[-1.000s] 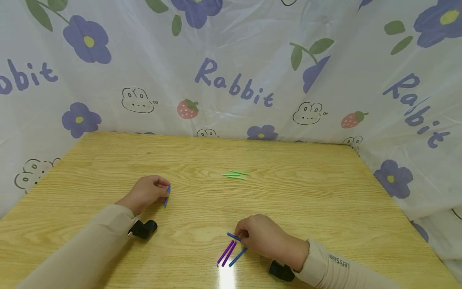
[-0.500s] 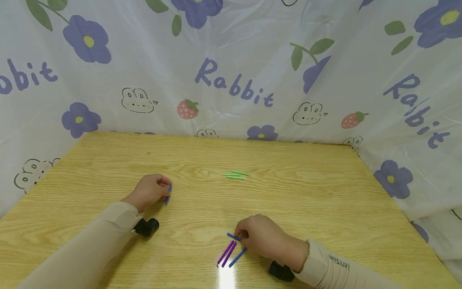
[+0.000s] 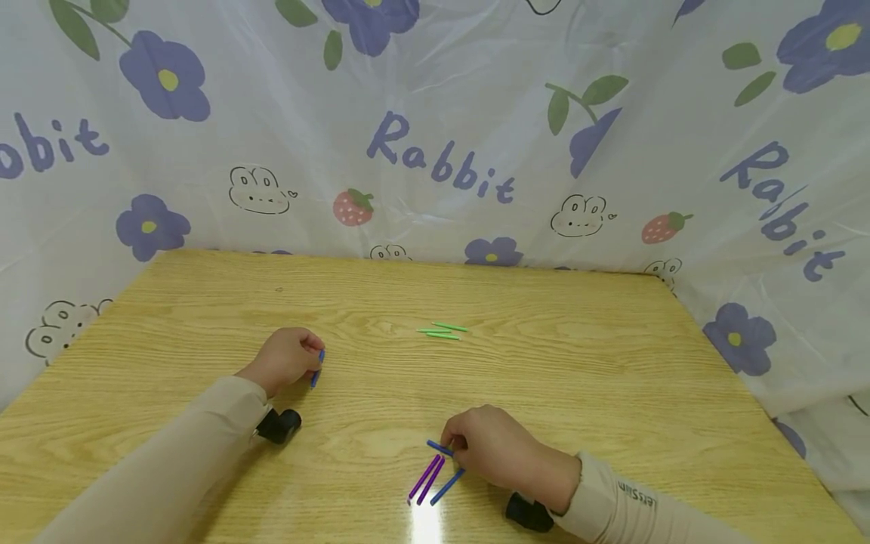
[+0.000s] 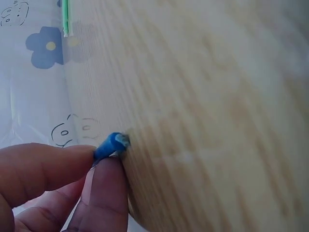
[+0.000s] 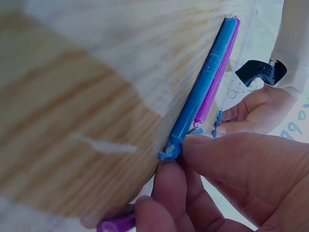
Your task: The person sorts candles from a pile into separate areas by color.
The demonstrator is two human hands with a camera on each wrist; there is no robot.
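My left hand [image 3: 282, 359] pinches a short, thin blue stick [image 4: 110, 146] between thumb and fingertip, its near end rough, low over the table at left. My right hand [image 3: 492, 449], at the front, pinches another blue stick [image 3: 438, 446], whose crumpled end shows between thumb and finger in the right wrist view. A second blue stick [image 3: 447, 487] lies slanted with its upper end by these fingers. Beside it lie two purple sticks [image 3: 424, 477], nearly parallel. A further purple stick end [image 5: 117, 224] pokes out by the right hand's lower fingers; the rest of it is hidden.
Several thin green sticks [image 3: 442, 332] lie grouped farther back on the wooden table [image 3: 578, 355]. A white curtain [image 3: 435, 91] printed with flowers and rabbits hangs behind and along the sides. Black wrist cameras [image 3: 279, 426] sit under both cuffs.
My left hand has shifted slightly to the right with its blue stick. The right hand and the sticks around it stay in place.
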